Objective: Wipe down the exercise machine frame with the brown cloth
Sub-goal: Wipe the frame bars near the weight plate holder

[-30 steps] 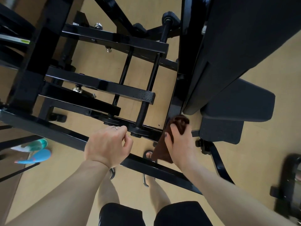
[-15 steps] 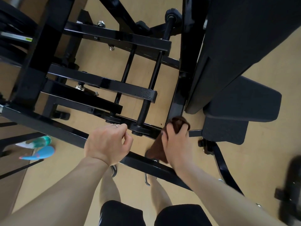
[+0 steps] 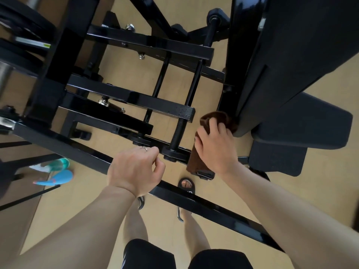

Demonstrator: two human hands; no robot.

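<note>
Your right hand (image 3: 214,147) holds the brown cloth (image 3: 217,121) bunched under the fingers and presses it against the black upright post (image 3: 230,74) of the exercise machine frame (image 3: 136,98), just where that post meets the lower end of the padded backrest (image 3: 291,55). Most likely you have wadded it that way so the pressure lands on the narrow face of the post, while the loose tail hangs below your palm over the low rail.

Your left hand (image 3: 134,169) is loosely curled and carries nothing (a ring shows on one finger); it rests on the long diagonal bar (image 3: 213,208) that runs across below the post, probably to steady you as you lean over.

Compared with half a second earlier, the cloth and your right hand have climbed the post, from near the threaded rod's (image 3: 179,131) foot to beside that rod's upper collar. The left hand has kept its place on the bar. Much of the frame left of the post looks still to be wiped.
</note>
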